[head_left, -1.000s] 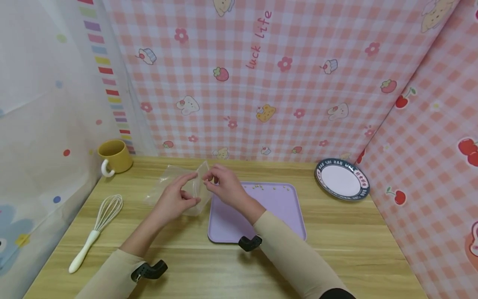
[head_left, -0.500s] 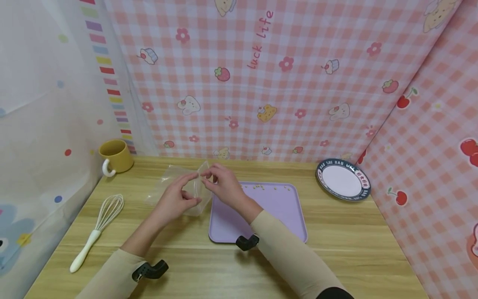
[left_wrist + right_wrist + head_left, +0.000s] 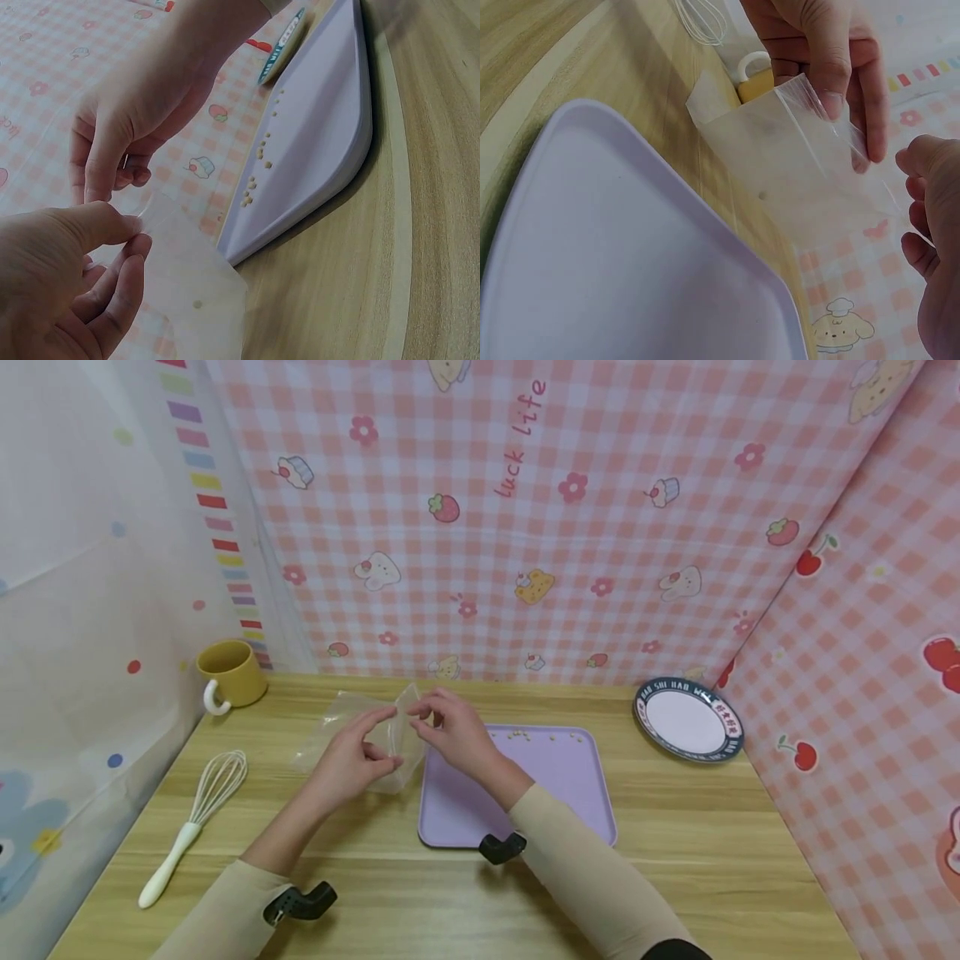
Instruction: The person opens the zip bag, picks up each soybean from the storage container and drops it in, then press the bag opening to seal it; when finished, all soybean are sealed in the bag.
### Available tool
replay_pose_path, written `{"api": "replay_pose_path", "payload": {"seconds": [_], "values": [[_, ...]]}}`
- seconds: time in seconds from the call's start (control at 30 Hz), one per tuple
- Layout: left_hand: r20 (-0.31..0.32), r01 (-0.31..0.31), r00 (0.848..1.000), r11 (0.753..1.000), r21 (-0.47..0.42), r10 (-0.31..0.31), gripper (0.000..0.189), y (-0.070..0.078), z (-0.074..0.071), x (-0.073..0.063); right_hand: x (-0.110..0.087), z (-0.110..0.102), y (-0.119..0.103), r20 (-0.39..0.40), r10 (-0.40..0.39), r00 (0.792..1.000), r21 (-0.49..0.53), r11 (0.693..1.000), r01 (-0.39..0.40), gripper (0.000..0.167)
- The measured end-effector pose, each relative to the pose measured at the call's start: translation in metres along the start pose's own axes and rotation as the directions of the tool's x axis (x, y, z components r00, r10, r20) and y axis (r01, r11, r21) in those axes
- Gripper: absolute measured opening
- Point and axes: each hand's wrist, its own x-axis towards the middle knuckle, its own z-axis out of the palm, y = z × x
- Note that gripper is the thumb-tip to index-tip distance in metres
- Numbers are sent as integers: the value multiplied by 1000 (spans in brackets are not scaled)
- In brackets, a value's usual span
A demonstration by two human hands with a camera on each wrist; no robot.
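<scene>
My left hand holds a clear zip-lock bag, its thumb and finger pinching the film in the left wrist view. A tiny tan bean-like piece shows through the film. My right hand is at the bag's right edge, thumb and fingers curled; I cannot tell whether the tips pinch the film. Partly under the right forearm lies a lilac tray, with several small yellowish bean-like pieces along its far side.
A yellow mug with a white handle stands at the back left. In front of it lies a whisk. A dark-rimmed plate sits at the back right, near the patterned cloth wall.
My right fingertips shift slightly left along the bag's edge, then back to the right. The left hand and the bag stay almost still.
</scene>
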Motion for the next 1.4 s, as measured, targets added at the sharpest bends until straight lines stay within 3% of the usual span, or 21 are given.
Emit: {"api": "replay_pose_path", "payload": {"seconds": [0.27, 0.57, 0.9, 1.4], "values": [[-10, 7, 1000, 1000, 17, -7, 80, 2, 0, 0, -18, -25, 15, -32, 89, 996, 48, 995, -87, 11], [-11, 3, 1000, 1000, 12, -3, 80, 1, 0, -1, -54, -72, 48, -84, 231, 969, 10, 973, -230, 11], [-7, -3, 1000, 1000, 5, 3, 80, -1, 0, 0, -97, -123, 90, -177, 239, 955, -92, 962, -258, 14], [-11, -8, 1000, 1000, 7, 8, 79, -5, 1, 1, -129, -157, 128, -151, 354, 923, -213, 900, -380, 18]]}}
